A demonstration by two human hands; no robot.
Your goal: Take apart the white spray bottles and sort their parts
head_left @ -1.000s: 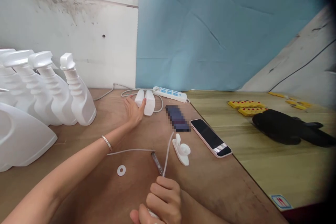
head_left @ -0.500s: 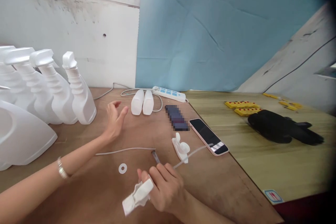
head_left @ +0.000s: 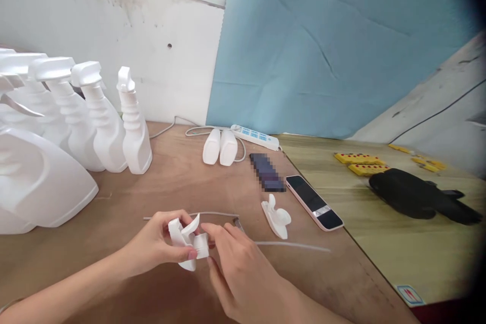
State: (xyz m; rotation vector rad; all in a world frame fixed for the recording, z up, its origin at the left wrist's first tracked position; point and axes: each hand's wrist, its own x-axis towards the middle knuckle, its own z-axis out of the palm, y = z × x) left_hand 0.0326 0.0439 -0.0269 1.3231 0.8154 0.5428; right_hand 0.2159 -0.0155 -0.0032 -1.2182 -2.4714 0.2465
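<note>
Both my hands meet low in the middle over the brown table (head_left: 159,187). My left hand (head_left: 159,243) is closed around a white trigger sprayer head (head_left: 188,240). My right hand (head_left: 237,258) touches the same sprayer head with its fingertips, fingers mostly extended. A thin clear dip tube (head_left: 292,246) runs from under my right hand to the right along the table. A second tube (head_left: 212,213) lies just beyond my hands. Another white sprayer head (head_left: 276,216) lies on the table to the right.
Several white spray bottles (head_left: 106,121) stand at the left, with a large white jug (head_left: 38,182) in front. Two small white bottles (head_left: 220,147), a power strip (head_left: 255,136), a blurred dark item (head_left: 268,172) and a phone (head_left: 314,202) lie beyond. Yellow pieces (head_left: 360,162) and a black object (head_left: 413,195) rest at right.
My left hand has come back from the small bottles and closed on the sprayer head that my right hand lifted. The view shifted left slightly.
</note>
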